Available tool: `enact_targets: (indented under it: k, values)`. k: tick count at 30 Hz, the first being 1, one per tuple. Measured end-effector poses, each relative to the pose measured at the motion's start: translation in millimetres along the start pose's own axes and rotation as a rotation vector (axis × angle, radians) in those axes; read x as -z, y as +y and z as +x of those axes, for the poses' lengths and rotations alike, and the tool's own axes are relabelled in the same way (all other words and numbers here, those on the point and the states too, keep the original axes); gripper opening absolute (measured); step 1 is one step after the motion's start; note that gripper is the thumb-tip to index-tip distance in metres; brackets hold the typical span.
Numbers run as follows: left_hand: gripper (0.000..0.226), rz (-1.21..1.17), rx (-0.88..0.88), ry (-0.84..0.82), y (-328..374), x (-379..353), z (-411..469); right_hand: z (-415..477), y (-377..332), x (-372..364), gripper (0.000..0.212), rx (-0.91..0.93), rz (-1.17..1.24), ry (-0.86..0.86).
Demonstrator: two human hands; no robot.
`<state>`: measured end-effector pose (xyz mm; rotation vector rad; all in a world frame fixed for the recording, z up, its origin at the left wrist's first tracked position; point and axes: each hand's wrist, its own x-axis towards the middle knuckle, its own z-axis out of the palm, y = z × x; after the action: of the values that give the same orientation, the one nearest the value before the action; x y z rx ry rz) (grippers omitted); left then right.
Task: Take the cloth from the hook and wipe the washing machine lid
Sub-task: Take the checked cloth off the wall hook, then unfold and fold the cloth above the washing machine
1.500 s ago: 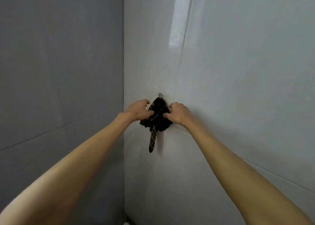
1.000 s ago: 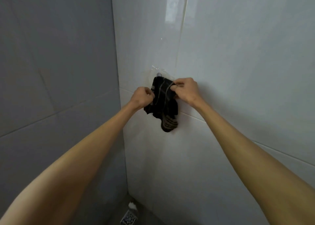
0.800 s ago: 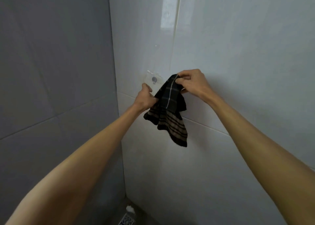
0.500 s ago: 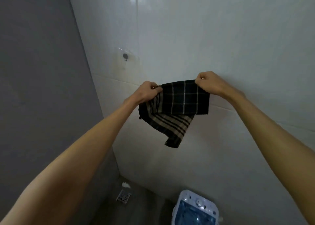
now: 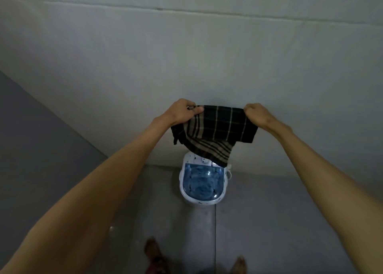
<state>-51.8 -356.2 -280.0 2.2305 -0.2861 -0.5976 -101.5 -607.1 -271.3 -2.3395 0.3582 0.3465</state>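
A dark checked cloth [image 5: 215, 132] with tan stripes hangs spread between my two hands at chest height. My left hand [image 5: 182, 112] pinches its upper left corner and my right hand [image 5: 256, 115] grips its upper right corner. Far below, on the floor against the wall, stands a small white washing machine [image 5: 202, 178] with a translucent blue lid [image 5: 202, 181]. The cloth's lower edge covers part of the machine's rear panel in the picture. The hook is out of view.
A pale tiled wall [image 5: 186, 56] stands straight ahead and a grey wall [image 5: 37, 132] lies to the left. The grey floor [image 5: 269, 222] runs around the machine. My feet [image 5: 154, 253] show at the bottom edge.
The cloth came off the hook and was stretched out between both hands. My view swung right and down, so the hook left the picture and the washing machine came into full view.
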Motion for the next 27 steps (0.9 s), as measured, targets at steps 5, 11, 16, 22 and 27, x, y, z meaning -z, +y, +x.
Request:
enact_targets:
  k: [5,11,16,22,27]
  values:
    - [0.051,-0.04,0.019,-0.052,-37.2,-68.7,22.5,6.1,72.2,-38.0,0.037,-0.082,-0.001,-0.012]
    - [0.041,-0.067,-0.006,0.002,-92.5,-130.7,64.8,39.8,136.3,-89.8,0.036,-0.057,-0.01,0.048]
    - [0.041,-0.103,-0.033,0.071,-160.3,-184.7,106.4,73.1,191.1,-151.0,0.035,0.007,0.008,0.132]
    - [0.034,-0.177,-0.055,0.127,-239.6,-246.2,132.7,105.2,258.4,-226.4,0.037,0.09,-0.01,0.225]
    - [0.037,-0.224,-0.079,0.147,-283.2,-280.5,135.3,115.2,296.8,-266.0,0.034,0.198,-0.001,0.28]
